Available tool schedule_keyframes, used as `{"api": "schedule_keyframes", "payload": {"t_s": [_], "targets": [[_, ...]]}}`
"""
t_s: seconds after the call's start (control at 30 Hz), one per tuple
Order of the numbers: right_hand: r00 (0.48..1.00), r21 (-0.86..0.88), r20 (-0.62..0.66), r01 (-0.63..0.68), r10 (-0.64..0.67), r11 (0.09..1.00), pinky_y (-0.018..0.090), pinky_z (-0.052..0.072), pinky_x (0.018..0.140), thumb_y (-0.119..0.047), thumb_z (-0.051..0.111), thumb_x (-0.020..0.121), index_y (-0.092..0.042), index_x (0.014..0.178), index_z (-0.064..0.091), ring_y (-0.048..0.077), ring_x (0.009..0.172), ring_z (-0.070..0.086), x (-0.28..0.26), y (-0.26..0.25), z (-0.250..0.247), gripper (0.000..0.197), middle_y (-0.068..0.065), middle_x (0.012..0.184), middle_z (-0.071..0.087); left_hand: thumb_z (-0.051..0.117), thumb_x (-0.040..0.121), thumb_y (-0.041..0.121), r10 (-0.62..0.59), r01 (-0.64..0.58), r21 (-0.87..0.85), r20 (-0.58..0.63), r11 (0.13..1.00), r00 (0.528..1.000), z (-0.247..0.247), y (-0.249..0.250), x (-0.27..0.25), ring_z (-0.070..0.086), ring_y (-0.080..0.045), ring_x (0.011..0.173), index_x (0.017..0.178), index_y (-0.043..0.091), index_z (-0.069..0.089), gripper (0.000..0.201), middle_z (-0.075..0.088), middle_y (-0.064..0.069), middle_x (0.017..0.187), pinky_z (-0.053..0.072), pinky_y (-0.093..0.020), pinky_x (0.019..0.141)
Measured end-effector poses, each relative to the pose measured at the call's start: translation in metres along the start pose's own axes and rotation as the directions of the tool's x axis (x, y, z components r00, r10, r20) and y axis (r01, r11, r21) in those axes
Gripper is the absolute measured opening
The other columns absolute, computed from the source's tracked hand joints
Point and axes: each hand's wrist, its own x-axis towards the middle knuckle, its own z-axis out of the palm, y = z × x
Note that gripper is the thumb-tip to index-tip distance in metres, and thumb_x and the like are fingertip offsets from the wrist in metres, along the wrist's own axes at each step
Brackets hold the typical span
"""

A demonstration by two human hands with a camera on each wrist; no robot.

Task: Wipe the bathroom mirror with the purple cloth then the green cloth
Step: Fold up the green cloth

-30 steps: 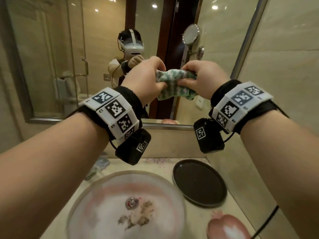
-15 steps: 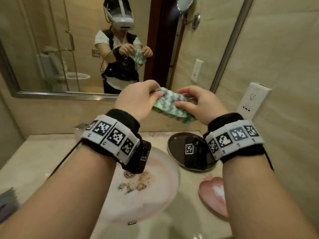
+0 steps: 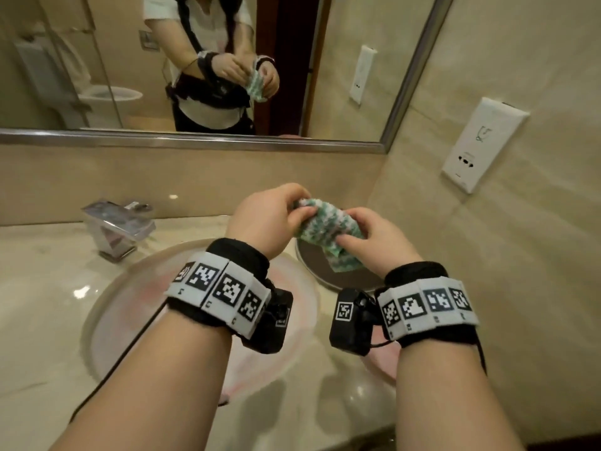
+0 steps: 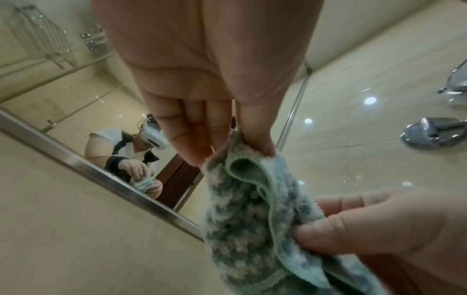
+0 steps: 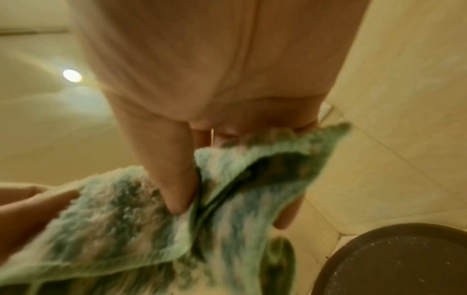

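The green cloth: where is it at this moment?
In the head view the green cloth is held between the left hand and right hand, above the dark round tray, right of the sink basin, below the mirror.

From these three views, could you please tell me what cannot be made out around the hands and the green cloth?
- Purple cloth: in no view.
- Sink drain: head view, hidden by the left forearm and wrist camera.
- Dark round tray: head view, partly covered by the green cloth and right hand; cut off by the edge in the right wrist view.
- Cloth weave: blurred in the right wrist view.
- Left hand fingertips: buried in cloth folds.
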Motion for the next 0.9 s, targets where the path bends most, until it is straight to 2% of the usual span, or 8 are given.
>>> {"api": "schedule_keyframes", "payload": {"t_s": [0.07,0.17,0.4,0.57,0.67,0.73,0.8,0.9], "targets": [[0.997,0.095,-0.064,-0.041,0.047,0.995,0.032,0.051,0.082,-0.017,0.065,0.084,-0.024,0.106,0.053,0.016,0.093,0.061,0.013,0.016,-0.001,0.026,0.000,0.108,0.064,0.055,0.093,0.028,-0.024,0.025,-0.010,0.056,1.000,0.998,0.016,-0.002,0.012,0.058,-0.018,0.095,0.114,0.020,0.060,0.023,0.065,0.001,0.105,0.040,-0.025,0.075],[0.986,0.160,-0.118,-0.096,0.115,0.982,0.039,0.051,0.086,-0.019,0.068,0.082,-0.025,0.098,0.050,0.019,0.094,0.062,0.038,0.041,-0.001,0.025,-0.001,0.105,0.064,0.057,0.092,0.023,-0.069,0.073,-0.024,0.117,0.997,0.991,0.042,-0.007,0.034,0.059,-0.018,0.096,0.114,0.020,0.059,0.022,0.064,0.000,0.109,0.043,-0.026,0.079],[0.967,0.143,-0.055,-0.241,0.250,0.960,0.036,0.047,0.090,-0.026,0.063,0.087,-0.019,0.110,0.055,0.018,0.102,0.055,0.110,0.096,0.000,0.025,-0.005,0.102,0.052,0.057,0.092,0.023,-0.208,0.218,-0.032,0.182,0.976,0.961,0.106,-0.026,0.096,0.054,-0.015,0.086,0.114,0.020,0.055,0.022,0.058,0.002,0.107,0.043,-0.026,0.076],[0.974,0.046,0.042,-0.224,0.222,0.973,0.024,0.037,0.072,-0.014,0.060,0.088,-0.022,0.091,0.049,0.014,0.089,0.050,0.167,0.134,0.007,0.015,-0.004,0.101,0.051,0.053,0.093,0.015,-0.287,0.295,0.000,0.235,0.956,0.929,0.148,-0.045,0.130,0.057,-0.021,0.078,0.098,0.021,0.036,0.019,0.058,-0.003,0.096,0.042,-0.031,0.065],[0.975,-0.024,0.107,-0.194,0.196,0.981,0.025,0.040,0.068,-0.011,0.059,0.088,-0.024,0.075,0.054,0.015,0.077,0.051,0.195,0.154,0.016,0.019,0.001,0.100,0.058,0.051,0.091,0.008,-0.275,0.267,0.069,0.303,0.961,0.912,0.172,-0.057,0.146,0.050,-0.019,0.075,0.095,0.018,0.042,0.014,0.056,-0.002,0.092,0.034,-0.025,0.065],[0.965,-0.102,0.180,-0.176,0.192,0.979,0.022,0.040,0.062,-0.011,0.057,0.090,-0.020,0.084,0.065,0.013,0.071,0.051,0.211,0.165,0.021,0.013,0.001,0.099,0.060,0.052,0.090,0.006,-0.272,0.248,0.112,0.346,0.962,0.898,0.186,-0.065,0.156,0.047,-0.017,0.078,0.099,0.016,0.050,0.014,0.052,0.001,0.090,0.032,-0.022,0.067],[0.952,-0.196,0.241,-0.145,0.191,0.970,0.020,0.039,0.059,-0.013,0.055,0.092,-0.017,0.097,0.069,0.012,0.078,0.054,0.226,0.174,0.028,0.015,-0.001,0.102,0.063,0.053,0.090,0.007,-0.280,0.246,0.138,0.365,0.959,0.888,0.199,-0.072,0.166,0.046,-0.015,0.080,0.104,0.016,0.053,0.017,0.050,0.003,0.091,0.032,-0.021,0.068],[0.932,-0.290,0.282,-0.143,0.228,0.946,0.022,0.046,0.073,-0.015,0.053,0.093,-0.022,0.102,0.068,0.016,0.090,0.060,0.246,0.187,0.039,0.019,-0.001,0.111,0.065,0.055,0.090,0.012,-0.311,0.270,0.158,0.394,0.950,0.865,0.214,-0.079,0.181,0.051,-0.016,0.086,0.107,0.018,0.053,0.018,0.053,0.003,0.096,0.034,-0.020,0.071]]}}
